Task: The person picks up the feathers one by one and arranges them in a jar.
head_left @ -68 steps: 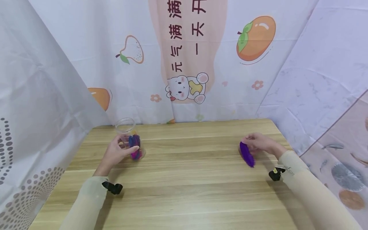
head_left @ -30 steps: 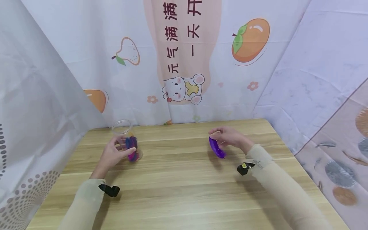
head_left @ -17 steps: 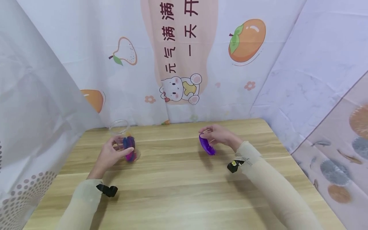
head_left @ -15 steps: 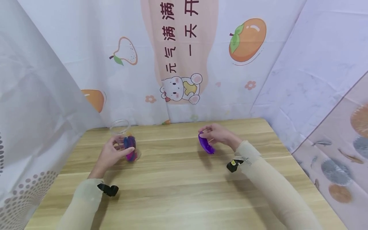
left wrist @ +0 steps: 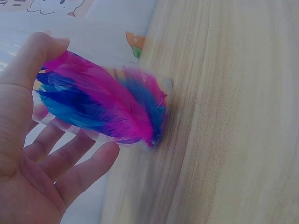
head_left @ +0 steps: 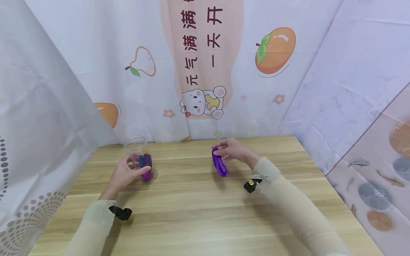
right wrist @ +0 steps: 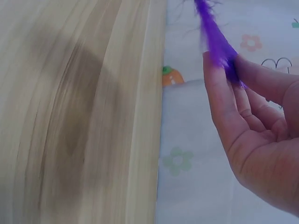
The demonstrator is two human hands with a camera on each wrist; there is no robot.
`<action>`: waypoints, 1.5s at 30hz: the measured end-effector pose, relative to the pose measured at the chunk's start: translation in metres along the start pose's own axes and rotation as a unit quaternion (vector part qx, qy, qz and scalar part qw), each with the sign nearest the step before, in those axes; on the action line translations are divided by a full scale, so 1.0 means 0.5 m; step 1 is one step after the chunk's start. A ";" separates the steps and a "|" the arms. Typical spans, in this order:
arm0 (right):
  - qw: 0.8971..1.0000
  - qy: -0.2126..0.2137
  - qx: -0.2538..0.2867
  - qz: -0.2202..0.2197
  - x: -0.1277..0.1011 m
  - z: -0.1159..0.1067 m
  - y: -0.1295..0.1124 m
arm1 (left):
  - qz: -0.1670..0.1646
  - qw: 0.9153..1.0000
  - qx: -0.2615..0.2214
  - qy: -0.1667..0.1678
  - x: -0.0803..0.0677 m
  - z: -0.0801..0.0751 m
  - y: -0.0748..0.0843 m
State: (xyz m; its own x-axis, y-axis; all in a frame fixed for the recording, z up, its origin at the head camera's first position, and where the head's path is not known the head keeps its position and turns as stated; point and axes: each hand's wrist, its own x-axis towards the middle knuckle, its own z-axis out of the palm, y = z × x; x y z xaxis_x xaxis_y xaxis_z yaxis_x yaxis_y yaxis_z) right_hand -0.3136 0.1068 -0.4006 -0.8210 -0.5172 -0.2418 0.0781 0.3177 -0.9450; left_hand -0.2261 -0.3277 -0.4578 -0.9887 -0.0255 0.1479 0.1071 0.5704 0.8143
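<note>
A clear plastic jar (head_left: 138,153) stands on the wooden table (head_left: 205,209) at the back left, with pink and blue feathers (left wrist: 100,109) inside. My left hand (head_left: 125,174) grips the jar, thumb on one side and fingers round the other. My right hand (head_left: 231,150) pinches a purple feather (head_left: 219,164) by its top end above the table's middle; the feather hangs down. In the right wrist view the purple feather (right wrist: 216,46) sits between thumb and forefinger.
Printed cloth walls (head_left: 205,71) close in the table at the back, left and right. A black strap sits on each beige sleeve (head_left: 120,212).
My right hand has carried the purple feather leftward from the table's right side to its middle, nearer the jar. The left hand has kept its grip on the jar.
</note>
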 end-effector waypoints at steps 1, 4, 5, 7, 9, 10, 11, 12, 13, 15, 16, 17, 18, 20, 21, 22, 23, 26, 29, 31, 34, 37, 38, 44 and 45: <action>1.000 -0.003 -0.001 -0.003 0.001 0.004 -0.004 | 0.000 1.000 0.002 -0.001 0.001 0.000 -0.002; 1.000 -0.005 0.002 -0.001 0.003 0.016 -0.017 | 0.002 1.000 0.000 -0.002 0.004 0.002 -0.007; 1.000 -0.005 0.002 -0.001 0.005 0.019 -0.019 | 0.003 1.000 0.001 -0.002 0.005 0.002 -0.007; 1.000 -0.004 0.002 -0.001 0.007 0.024 -0.023 | 0.003 1.000 -0.001 -0.001 0.006 0.004 -0.007; 1.000 -0.001 0.003 0.001 0.009 0.026 -0.025 | 0.003 1.000 -0.002 0.001 0.006 0.004 -0.005; 1.000 0.000 0.004 0.001 0.009 0.027 -0.025 | 0.004 1.000 -0.001 0.001 0.005 0.004 -0.005; 1.000 -0.001 0.004 -0.002 0.009 0.028 -0.025 | 0.004 1.000 -0.001 0.001 0.005 0.004 -0.004; 1.000 -0.001 0.006 -0.002 0.009 0.028 -0.026 | 0.004 1.000 -0.001 0.001 0.004 0.003 -0.004; 1.000 -0.002 0.007 -0.003 0.009 0.029 -0.026 | 0.003 1.000 -0.002 0.001 0.003 0.002 -0.003; 1.000 -0.004 0.008 -0.004 0.009 0.032 -0.029 | 0.003 1.000 -0.002 0.001 0.001 0.000 -0.003; 1.000 -0.006 0.008 -0.006 0.009 0.035 -0.032 | 0.002 1.000 -0.003 0.002 -0.001 -0.001 -0.002; 1.000 -0.007 0.007 -0.006 0.010 0.038 -0.035 | 0.004 1.000 -0.002 0.001 -0.002 -0.003 -0.002; 1.000 -0.008 0.008 -0.005 0.012 0.043 -0.040 | 0.004 1.000 -0.003 0.002 -0.003 -0.004 -0.002; 1.000 -0.016 0.009 -0.012 0.017 0.054 -0.053 | 0.007 1.000 -0.002 0.003 -0.004 -0.007 -0.002; 1.000 -0.020 0.013 -0.017 0.021 0.062 -0.061 | 0.009 1.000 -0.001 0.003 -0.004 -0.008 -0.002; 0.999 -0.024 0.016 -0.023 0.025 0.070 -0.070 | 0.010 1.000 -0.001 0.003 -0.005 -0.008 -0.002; 0.999 -0.028 0.019 -0.028 0.030 0.079 -0.080 | 0.011 1.000 0.000 0.003 -0.005 -0.009 -0.003; 0.998 -0.042 0.026 -0.044 0.042 0.105 -0.108 | 0.009 1.000 -0.001 0.005 -0.004 -0.006 -0.003; 0.997 -0.045 0.027 -0.050 0.049 0.126 -0.130 | 0.009 1.000 -0.005 0.002 -0.003 -0.003 -0.003; 0.997 -0.043 0.026 -0.052 0.051 0.136 -0.141 | 0.011 1.000 -0.010 0.001 -0.001 -0.001 -0.001; 0.998 -0.042 0.019 -0.054 0.051 0.144 -0.153 | 0.015 1.000 -0.015 0.002 -0.002 0.000 0.002; 0.998 -0.043 0.016 -0.052 0.053 0.150 -0.163 | 0.017 1.000 -0.013 0.002 -0.002 -0.001 0.003; 0.998 -0.043 0.016 -0.051 0.054 0.153 -0.167 | 0.017 1.000 -0.011 0.002 -0.002 -0.001 0.002; 0.997 -0.036 0.024 -0.063 0.064 0.173 -0.200 | 0.018 1.000 -0.004 0.006 0.001 0.000 -0.004; 0.997 -0.033 0.027 -0.062 0.065 0.178 -0.206 | 0.019 1.000 -0.003 0.005 0.002 0.001 -0.004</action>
State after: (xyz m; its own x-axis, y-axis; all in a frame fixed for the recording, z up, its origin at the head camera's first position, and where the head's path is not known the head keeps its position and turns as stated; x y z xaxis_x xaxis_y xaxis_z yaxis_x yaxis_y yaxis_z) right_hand -0.2982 -0.0133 -0.3309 -0.7877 -0.6012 -0.1348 0.0099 0.2065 -0.9784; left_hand -0.2273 -0.3285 -0.4598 -0.9827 -0.0118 0.1848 0.1459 0.5654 0.8118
